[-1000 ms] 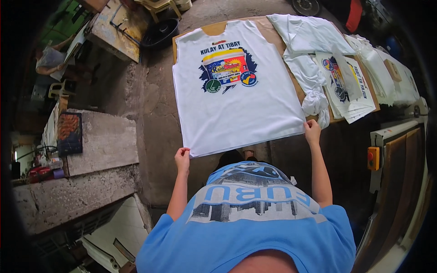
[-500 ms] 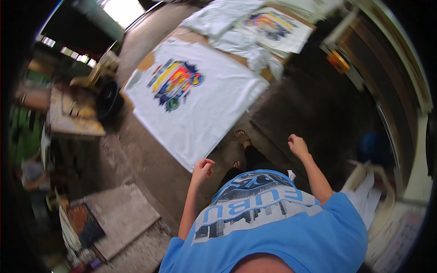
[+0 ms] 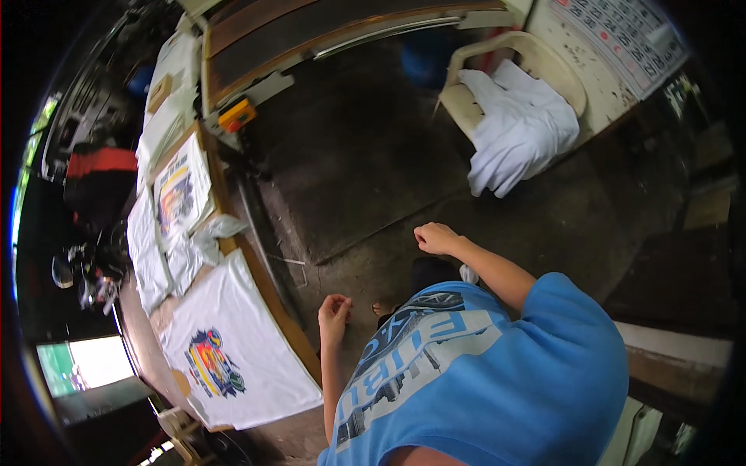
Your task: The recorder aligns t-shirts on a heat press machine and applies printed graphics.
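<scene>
My left hand (image 3: 334, 317) hangs beside the table, its fingers curled in and nothing showing in them. Nearest to it is a white T-shirt (image 3: 260, 349) with a colourful print, spread flat over the table's near end; a gap separates hand and shirt. In front of my body, my right hand (image 3: 437, 238) is closed in a loose fist above the floor, touching nothing. Farther along the table lie a stack of printed white shirts (image 3: 175, 194) and some crumpled white cloth (image 3: 151, 248).
A cream plastic chair (image 3: 466, 101) with white shirts (image 3: 524, 128) draped over it stands ahead to the right, beside a wall calendar (image 3: 622, 35). A machine with an orange switch box (image 3: 237, 115) is at the far side. A dark mat (image 3: 350, 147) covers the floor ahead.
I have turned to the right: the table with the spread shirt has swung from ahead to my left, and the chair with white shirts now shows ahead. Both hands stay without anything visible in them.
</scene>
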